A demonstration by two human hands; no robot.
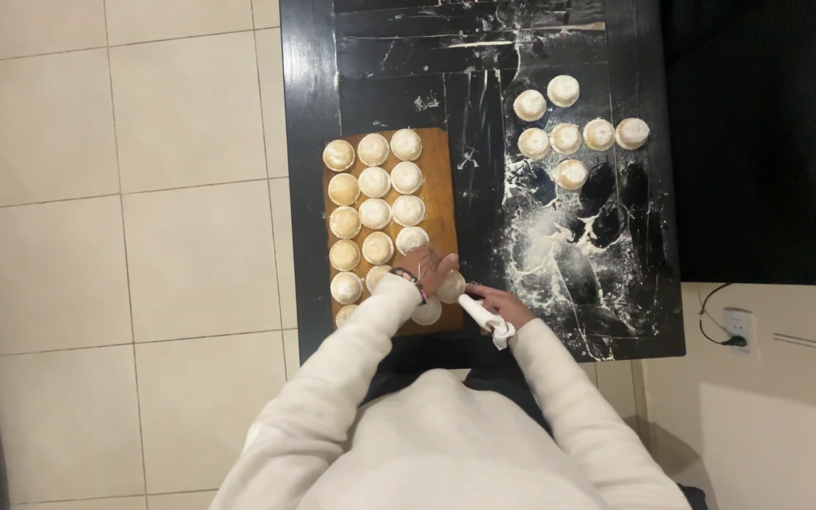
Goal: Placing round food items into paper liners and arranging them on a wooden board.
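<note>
My left hand rests over the near right corner of a brown wooden board, its fingers on a round floured dough piece. My right hand hovers just right of the board and grips a small white object that looks like a cloth or a wrapped tool. Several round dough pieces lie in three rows on the board. A second group of dough rounds sits on the floured right part of the black table.
Flour is smeared over the table's right half. The table's left edge borders a beige tiled floor. At the right stand a dark panel and a wall socket with a black cable.
</note>
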